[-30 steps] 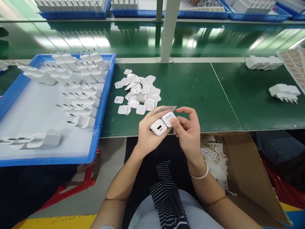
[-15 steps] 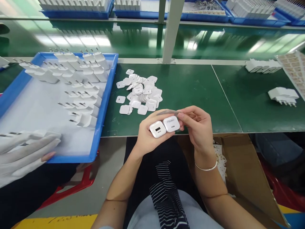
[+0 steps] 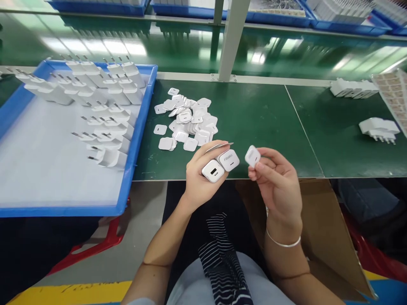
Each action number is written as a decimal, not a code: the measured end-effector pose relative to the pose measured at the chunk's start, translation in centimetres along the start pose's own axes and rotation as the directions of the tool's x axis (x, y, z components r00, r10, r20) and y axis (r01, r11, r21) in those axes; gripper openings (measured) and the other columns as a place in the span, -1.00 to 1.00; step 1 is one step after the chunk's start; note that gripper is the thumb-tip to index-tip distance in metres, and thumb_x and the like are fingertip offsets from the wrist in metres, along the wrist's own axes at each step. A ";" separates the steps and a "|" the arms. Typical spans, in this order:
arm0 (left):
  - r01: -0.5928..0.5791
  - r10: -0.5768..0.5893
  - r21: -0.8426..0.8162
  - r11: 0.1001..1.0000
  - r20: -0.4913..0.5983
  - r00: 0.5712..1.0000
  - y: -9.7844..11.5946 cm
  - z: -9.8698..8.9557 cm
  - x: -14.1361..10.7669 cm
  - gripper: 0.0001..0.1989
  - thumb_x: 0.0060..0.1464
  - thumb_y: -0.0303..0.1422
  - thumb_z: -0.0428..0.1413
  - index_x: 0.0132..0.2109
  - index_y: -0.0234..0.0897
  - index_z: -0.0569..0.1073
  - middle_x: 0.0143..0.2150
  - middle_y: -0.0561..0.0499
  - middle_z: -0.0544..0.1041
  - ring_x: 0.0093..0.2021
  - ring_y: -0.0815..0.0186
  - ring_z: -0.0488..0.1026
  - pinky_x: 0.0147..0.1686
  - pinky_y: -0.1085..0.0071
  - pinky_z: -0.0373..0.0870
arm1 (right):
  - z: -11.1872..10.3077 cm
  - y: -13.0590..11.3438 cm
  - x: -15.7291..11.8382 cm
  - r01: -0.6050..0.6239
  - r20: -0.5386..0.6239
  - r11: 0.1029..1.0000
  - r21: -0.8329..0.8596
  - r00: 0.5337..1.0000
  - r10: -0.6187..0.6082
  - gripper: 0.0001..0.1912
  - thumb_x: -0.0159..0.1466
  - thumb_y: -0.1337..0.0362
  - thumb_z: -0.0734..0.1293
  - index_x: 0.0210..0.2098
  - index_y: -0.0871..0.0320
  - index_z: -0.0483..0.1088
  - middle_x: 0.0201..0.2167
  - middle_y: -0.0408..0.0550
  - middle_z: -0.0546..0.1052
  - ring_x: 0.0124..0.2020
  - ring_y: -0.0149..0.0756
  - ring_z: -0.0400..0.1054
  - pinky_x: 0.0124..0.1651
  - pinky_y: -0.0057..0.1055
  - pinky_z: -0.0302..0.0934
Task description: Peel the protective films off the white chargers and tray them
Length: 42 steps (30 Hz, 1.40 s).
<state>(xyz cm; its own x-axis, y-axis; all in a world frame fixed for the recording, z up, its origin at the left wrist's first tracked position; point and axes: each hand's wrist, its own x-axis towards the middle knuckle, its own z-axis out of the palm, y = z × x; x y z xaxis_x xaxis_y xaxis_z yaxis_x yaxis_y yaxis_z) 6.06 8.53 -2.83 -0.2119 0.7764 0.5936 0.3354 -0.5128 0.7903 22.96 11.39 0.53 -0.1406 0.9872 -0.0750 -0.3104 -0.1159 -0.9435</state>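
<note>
My left hand (image 3: 201, 178) is closed around two white charger bodies held side by side. The nearer charger (image 3: 213, 170) shows a dark USB slot and a smaller port; the other charger (image 3: 229, 160) has grey lettering and one small slot. Thin flat plates (image 3: 219, 146) stick out between the fingers above them. To the right, my right hand (image 3: 276, 182) pinches a small white square cover plate (image 3: 252, 156) with a slot, apart from the chargers. Beyond my left hand lies a loose pile of similar white cover plates (image 3: 190, 120) on the green table.
On the left, a blue-rimmed tray (image 3: 122, 186) holds rows of white plug chargers (image 3: 111, 127), pins up. More chargers (image 3: 379, 128) lie at the right beside a patterned sheet (image 3: 392, 91). A white post (image 3: 233, 38) rises at the back. Below the right edge stands a cardboard box (image 3: 327, 228).
My right hand has moved right, away from the chargers, with a cover plate in its fingers. The gloved hand of another person at the tray has left the view, along with the chargers it held.
</note>
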 end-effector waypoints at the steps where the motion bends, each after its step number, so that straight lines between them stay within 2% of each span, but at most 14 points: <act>1: 0.000 0.000 0.011 1.000 -0.010 1.000 0.0 0.1 0.0 -0.63 0.09 -0.49 0.30 0.06 -0.18 0.57 0.10 -0.10 0.59 0.10 0.15 0.56 0.15 0.15 0.53 | 0.3 0.2 -0.6 -0.005 0.022 1.000 0.006 1.000 0.005 -0.76 0.11 0.39 0.51 -0.22 0.07 0.58 -0.53 -0.22 0.59 -0.57 -0.44 0.46 -0.49 -0.53 0.39; 7: -0.021 0.021 -0.005 1.000 0.001 1.000 -0.3 0.3 -0.4 -0.63 0.11 -0.45 0.27 0.09 -0.20 0.55 0.13 -0.11 0.56 0.09 0.17 0.56 0.05 0.25 0.58 | 2.7 1.9 -3.6 0.048 0.069 0.999 0.007 0.996 -0.049 -0.78 0.21 0.46 0.48 -0.19 0.07 0.53 -0.50 -0.23 0.61 -0.57 -0.45 0.49 -0.48 -0.55 0.42; 11: -0.030 0.030 -0.001 1.000 0.007 1.000 -0.6 0.4 -0.7 -0.62 0.12 -0.35 0.28 0.10 -0.19 0.55 0.14 -0.12 0.55 0.08 0.15 0.56 0.02 0.23 0.59 | 3.9 2.2 -4.1 0.099 0.061 0.995 -0.033 0.993 -0.097 -0.77 0.21 0.47 0.48 -0.17 0.09 0.51 -0.52 -0.25 0.58 -0.57 -0.43 0.50 -0.48 -0.52 0.45; 13: -0.045 0.045 -0.005 0.999 0.010 0.999 -0.7 0.5 -0.7 -0.61 0.12 -0.36 0.28 0.11 -0.20 0.54 0.14 -0.12 0.55 0.09 0.16 0.55 0.04 0.24 0.58 | 4.2 2.2 -4.2 0.102 0.054 0.994 -0.046 0.994 -0.100 -0.76 0.21 0.48 0.47 -0.16 0.09 0.51 -0.51 -0.25 0.58 -0.56 -0.44 0.50 -0.47 -0.54 0.45; 22: -0.085 0.085 0.007 0.996 -0.006 0.996 -0.9 0.6 -1.0 -0.61 0.12 -0.47 0.24 0.12 -0.25 0.52 0.14 -0.12 0.54 0.08 0.20 0.55 0.04 0.29 0.59 | 4.1 2.0 -4.1 0.034 0.066 0.999 -0.004 0.997 -0.034 -0.80 0.20 0.49 0.48 -0.22 0.12 0.51 -0.55 -0.27 0.57 -0.58 -0.50 0.48 -0.50 -0.62 0.39; 27: -0.093 0.093 0.008 0.996 -0.012 0.996 -0.9 0.7 -1.0 -0.63 0.15 -0.47 0.22 0.12 -0.25 0.52 0.15 -0.13 0.54 0.09 0.20 0.55 0.04 0.29 0.59 | 4.3 2.4 -4.1 0.008 0.056 1.000 0.004 0.998 -0.008 -0.80 0.22 0.48 0.48 -0.21 0.12 0.49 -0.55 -0.26 0.57 -0.59 -0.50 0.47 -0.50 -0.62 0.38; 36: -0.080 0.081 0.020 0.997 -0.003 0.997 -0.9 0.7 -1.0 -0.61 0.12 -0.49 0.22 0.11 -0.23 0.53 0.15 -0.11 0.53 0.07 0.20 0.55 0.01 0.29 0.60 | 4.1 2.2 -3.9 0.035 0.053 0.999 -0.008 0.998 -0.034 -0.81 0.22 0.47 0.48 -0.22 0.13 0.48 -0.55 -0.27 0.57 -0.58 -0.50 0.46 -0.49 -0.60 0.38; 42: -0.100 0.100 0.023 0.995 -0.006 0.995 -0.9 0.8 -0.9 -0.64 0.15 -0.48 0.21 0.10 -0.24 0.53 0.14 -0.13 0.54 0.08 0.22 0.54 0.03 0.29 0.58 | 4.0 2.3 -3.9 -0.015 0.073 1.000 0.000 0.997 0.015 -0.80 0.21 0.45 0.49 -0.23 0.13 0.44 -0.54 -0.25 0.58 -0.60 -0.50 0.45 -0.52 -0.60 0.36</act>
<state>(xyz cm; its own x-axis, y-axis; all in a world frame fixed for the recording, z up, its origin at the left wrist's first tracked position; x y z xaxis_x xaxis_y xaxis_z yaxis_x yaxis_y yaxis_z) 6.62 8.60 -4.23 -0.1832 0.7188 0.6706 0.3762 -0.5790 0.7233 19.00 6.88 -0.04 -0.2133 0.9748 -0.0652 -0.3087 -0.1306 -0.9421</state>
